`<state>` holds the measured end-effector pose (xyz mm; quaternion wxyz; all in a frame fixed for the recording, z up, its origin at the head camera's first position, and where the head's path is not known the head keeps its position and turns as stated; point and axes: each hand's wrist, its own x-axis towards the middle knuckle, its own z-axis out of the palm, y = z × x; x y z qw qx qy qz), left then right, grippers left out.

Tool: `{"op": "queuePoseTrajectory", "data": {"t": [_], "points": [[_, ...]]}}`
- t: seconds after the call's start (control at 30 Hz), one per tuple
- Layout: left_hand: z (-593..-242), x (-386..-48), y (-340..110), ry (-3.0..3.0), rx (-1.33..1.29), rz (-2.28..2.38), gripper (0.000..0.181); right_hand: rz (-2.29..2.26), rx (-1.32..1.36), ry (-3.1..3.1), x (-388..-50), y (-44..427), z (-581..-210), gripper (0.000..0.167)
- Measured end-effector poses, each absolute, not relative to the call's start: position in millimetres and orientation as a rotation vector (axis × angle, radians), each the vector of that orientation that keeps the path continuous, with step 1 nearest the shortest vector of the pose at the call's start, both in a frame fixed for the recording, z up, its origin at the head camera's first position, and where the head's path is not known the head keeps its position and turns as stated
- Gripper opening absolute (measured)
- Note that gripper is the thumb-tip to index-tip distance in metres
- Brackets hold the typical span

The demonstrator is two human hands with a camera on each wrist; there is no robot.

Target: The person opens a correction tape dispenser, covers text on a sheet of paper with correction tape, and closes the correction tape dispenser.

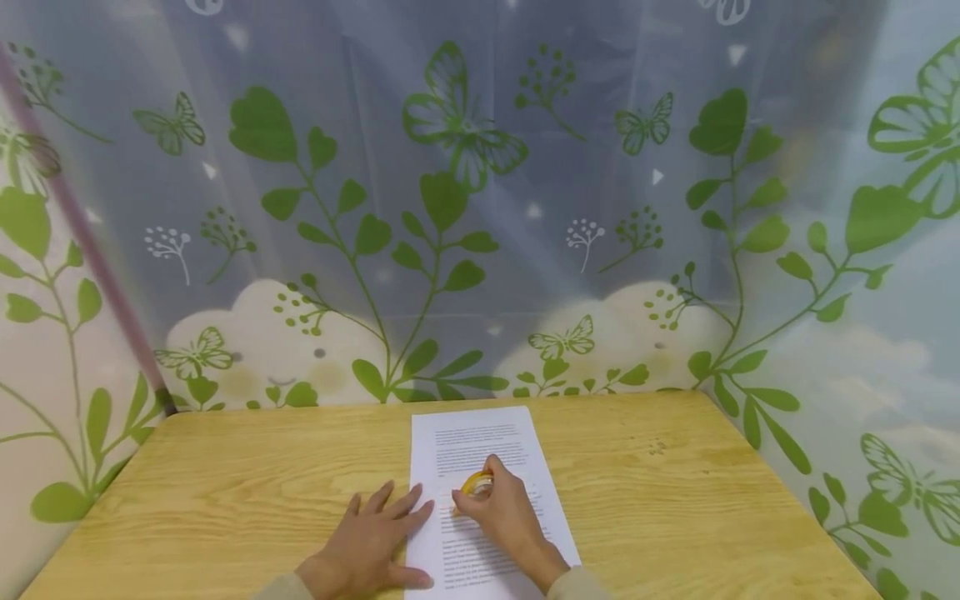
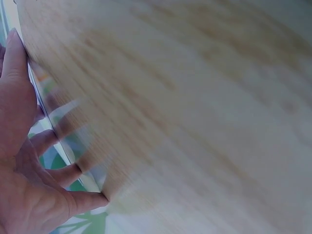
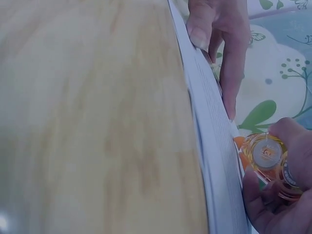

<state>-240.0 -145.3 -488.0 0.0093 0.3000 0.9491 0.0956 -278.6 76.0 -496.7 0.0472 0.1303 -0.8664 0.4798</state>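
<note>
A printed sheet of paper (image 1: 426,450) lies on the wooden table. My left hand (image 1: 367,537) rests flat with spread fingers, its fingertips on the sheet's left edge; the left wrist view shows that hand (image 2: 34,190) low against the tabletop. Over the middle of the text, my right hand (image 1: 513,517) pinches a correction tape dispenser (image 1: 477,482) between thumb and fingers. Up close in the right wrist view, the dispenser (image 3: 267,152) has a clear orange-yellow case with round reels inside, and its tip is against or just over the paper. Whether fresh tape lies there cannot be made out.
The wood-grained table (image 1: 247,475) extends on both sides of the sheet. Behind it and at the sides hangs a curtain (image 1: 570,275) printed with green leaves, butterflies and clouds. A dark pinkish pole (image 1: 97,242) slants down at the table's back left corner.
</note>
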Motion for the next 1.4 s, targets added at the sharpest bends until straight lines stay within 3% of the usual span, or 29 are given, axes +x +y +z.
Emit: {"op": "queuePoseTrajectory", "data": {"t": [1.4], "points": [[-489.2,-239.3,-146.5,2.954,0.976,0.375,0.092,1.612,0.284,-2.69,-288.8,171.8,-490.2,0.039]]}}
